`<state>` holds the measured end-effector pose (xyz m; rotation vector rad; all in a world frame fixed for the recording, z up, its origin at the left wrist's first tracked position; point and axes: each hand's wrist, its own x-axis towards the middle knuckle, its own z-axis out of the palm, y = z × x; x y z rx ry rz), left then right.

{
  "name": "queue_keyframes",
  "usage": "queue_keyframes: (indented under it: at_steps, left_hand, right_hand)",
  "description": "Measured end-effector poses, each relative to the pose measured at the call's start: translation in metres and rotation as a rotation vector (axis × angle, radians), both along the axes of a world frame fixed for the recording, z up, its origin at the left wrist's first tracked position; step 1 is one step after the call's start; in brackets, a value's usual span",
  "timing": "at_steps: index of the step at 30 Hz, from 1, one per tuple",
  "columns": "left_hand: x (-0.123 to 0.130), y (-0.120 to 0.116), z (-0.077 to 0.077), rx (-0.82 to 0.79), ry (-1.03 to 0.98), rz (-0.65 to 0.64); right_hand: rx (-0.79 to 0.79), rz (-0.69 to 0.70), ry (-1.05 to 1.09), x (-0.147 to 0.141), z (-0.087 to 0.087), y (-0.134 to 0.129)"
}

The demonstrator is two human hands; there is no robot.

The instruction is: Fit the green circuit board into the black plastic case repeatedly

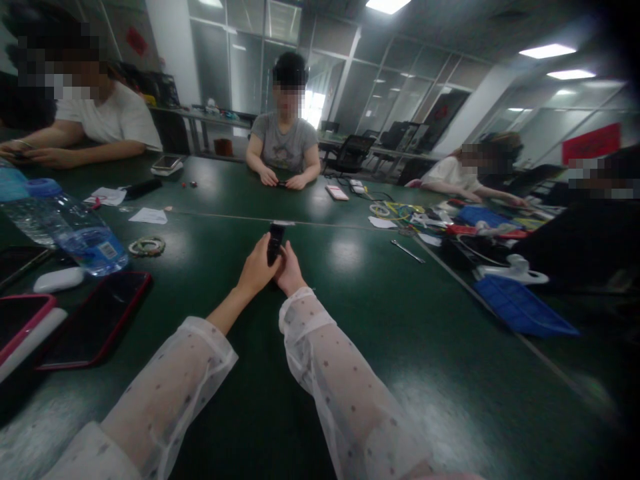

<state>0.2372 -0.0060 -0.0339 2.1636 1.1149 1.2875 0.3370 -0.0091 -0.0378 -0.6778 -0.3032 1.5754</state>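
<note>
A small black object (275, 244) stands tilted between my two hands, above the dark green table (345, 293). My left hand (257, 267) is closed round its left side. From the right, my right hand (290, 268) presses against its lower part with the fingers closed and the thumb pointing up. The lower end of the object is hidden by my hands. Just beyond it, a small pale strip (283, 223) lies at the table seam.
Bottles (83, 233), phones (103, 320) and a bracelet (147, 246) lie left. On the right are a wrench (407, 251), cables (395, 211) and a blue tray (523, 305). A person in grey (284, 147) sits opposite; others sit at both sides.
</note>
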Motion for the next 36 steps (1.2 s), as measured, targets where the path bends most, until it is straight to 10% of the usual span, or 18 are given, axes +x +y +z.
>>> queue_keyframes:
  at_steps: [19, 36]
  left_hand:
    - [-0.012, -0.003, 0.014, 0.173, -0.257, 0.225]
    - [-0.042, 0.041, -0.014, -0.144, -0.063, 0.460]
  right_hand:
    - [0.068, -0.015, 0.056, -0.001, 0.000, 0.002]
    - [0.051, -0.013, 0.146, 0.000, 0.000, 0.005]
